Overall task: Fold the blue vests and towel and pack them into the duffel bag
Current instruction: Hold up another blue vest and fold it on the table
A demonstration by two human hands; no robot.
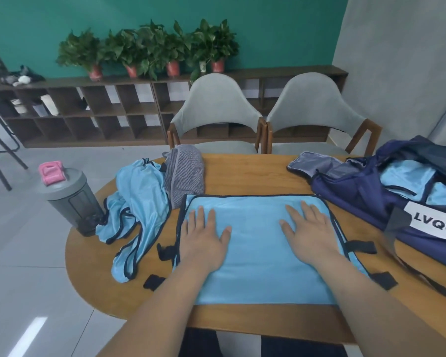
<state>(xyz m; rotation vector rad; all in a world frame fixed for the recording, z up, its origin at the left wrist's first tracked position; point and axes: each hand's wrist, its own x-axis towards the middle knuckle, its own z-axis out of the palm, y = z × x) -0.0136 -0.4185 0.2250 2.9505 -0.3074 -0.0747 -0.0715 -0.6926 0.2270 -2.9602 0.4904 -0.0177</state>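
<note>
A light blue vest (255, 253) with dark trim and black side tabs lies flat on the wooden table in front of me. My left hand (204, 238) rests flat on its left half, fingers straight. My right hand (309, 233) lies flat on its right half. A crumpled blue vest (137, 202) sits in a heap to the left. Behind it a grey striped towel (184, 173) is bunched up. The navy duffel bag (366, 197) stands open at the right, with light blue fabric (407, 176) inside it.
A grey shaker bottle (70, 199) with a pink cap stands at the table's left edge. Two grey chairs (216, 109) are behind the table (242, 171). The bag's strap (422, 276) trails across the right side. A low shelf with potted plants lines the far wall.
</note>
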